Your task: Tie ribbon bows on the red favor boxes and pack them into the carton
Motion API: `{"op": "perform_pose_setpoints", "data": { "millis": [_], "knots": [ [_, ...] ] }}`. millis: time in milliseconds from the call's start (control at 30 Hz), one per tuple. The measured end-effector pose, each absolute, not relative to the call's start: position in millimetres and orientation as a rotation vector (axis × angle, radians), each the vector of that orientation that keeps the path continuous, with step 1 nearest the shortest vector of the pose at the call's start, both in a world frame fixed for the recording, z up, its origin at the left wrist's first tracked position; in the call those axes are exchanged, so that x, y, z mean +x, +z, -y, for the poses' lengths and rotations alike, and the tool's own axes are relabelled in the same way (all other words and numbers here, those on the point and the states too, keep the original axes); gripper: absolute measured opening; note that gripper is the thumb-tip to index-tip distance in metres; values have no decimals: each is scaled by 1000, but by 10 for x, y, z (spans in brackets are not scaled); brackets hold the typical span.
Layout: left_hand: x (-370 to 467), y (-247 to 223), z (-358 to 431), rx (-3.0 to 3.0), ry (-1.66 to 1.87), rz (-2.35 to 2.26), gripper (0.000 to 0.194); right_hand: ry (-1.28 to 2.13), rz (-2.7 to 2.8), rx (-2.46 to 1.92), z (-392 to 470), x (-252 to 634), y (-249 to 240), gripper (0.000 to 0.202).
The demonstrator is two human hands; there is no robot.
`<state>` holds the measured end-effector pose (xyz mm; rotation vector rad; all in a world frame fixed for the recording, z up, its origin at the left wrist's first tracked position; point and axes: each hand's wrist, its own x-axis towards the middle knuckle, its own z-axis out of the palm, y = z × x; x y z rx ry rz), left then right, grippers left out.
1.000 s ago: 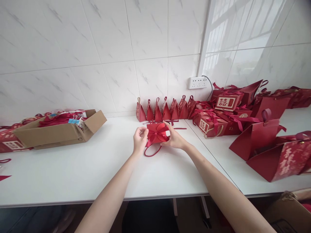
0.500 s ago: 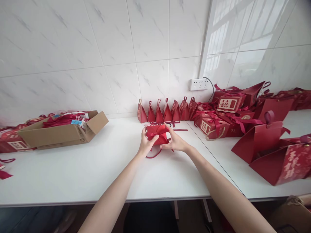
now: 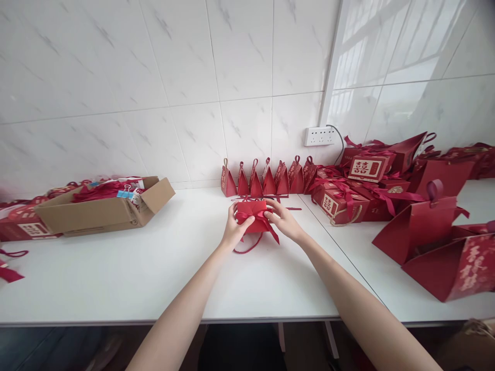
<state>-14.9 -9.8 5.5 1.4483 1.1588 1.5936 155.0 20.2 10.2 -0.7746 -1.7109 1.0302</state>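
Observation:
Both hands are around a small red gift box [image 3: 252, 207] with a red ribbon across its front, over the middle of the white table. My left hand [image 3: 233, 227] grips the box's left side, its thumb on the ribbon. On the right side my right hand [image 3: 285, 220] closes round the box, thumb and fingers at the ribbon [image 3: 261, 216]. One ribbon end hangs down at the right. A red cord handle [image 3: 247, 250] loops out below the box onto the table. The box's back is hidden.
Several small red triangular boxes [image 3: 255, 183] stand along the wall. At the left is an open cardboard box [image 3: 93, 219] of ribbons and clips. Ribboned red boxes [image 3: 344, 198] are piled at the right, near large red bags [image 3: 415, 226]. A power strip [image 3: 319, 136] hangs on the wall.
My right hand has shifted from the box's right edge, its fingers now over the top and its thumb on the ribbon. The ribbon lies flatter, one end hanging down. The view has moved slightly.

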Motion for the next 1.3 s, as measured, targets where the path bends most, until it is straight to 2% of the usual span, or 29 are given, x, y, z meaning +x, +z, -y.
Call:
{"op": "perform_pose_setpoints", "data": {
  "millis": [200,300,367,467,533,767,867,900,1300],
  "knots": [
    [-168,10,35,1375,1607,-1115,58,1132,1676,-782,-194,1550,128,45],
    [-160,-8,65,1391,1615,-1058,58,1066,1727,-793,-134,1576,130,53],
    [-159,-5,100,1436,1604,-1029,57,976,1805,-814,-111,1609,112,65],
    [-175,0,111,1479,1618,-1120,56,951,1979,-864,-156,1639,44,93],
    [-186,2,108,1493,1614,-1180,56,918,2028,-866,-184,1634,8,100],
    [-340,46,61,1484,1508,-1114,63,847,1967,-764,-180,1623,69,98],
    [-466,83,26,1539,1307,-1239,33,810,1952,-824,-202,1644,90,101],
    [-495,98,26,1562,1247,-1248,29,808,1950,-836,-202,1651,97,101],
    [-555,106,38,1487,1159,-1090,30,887,1910,-850,-216,1684,110,99]
  ]
}}
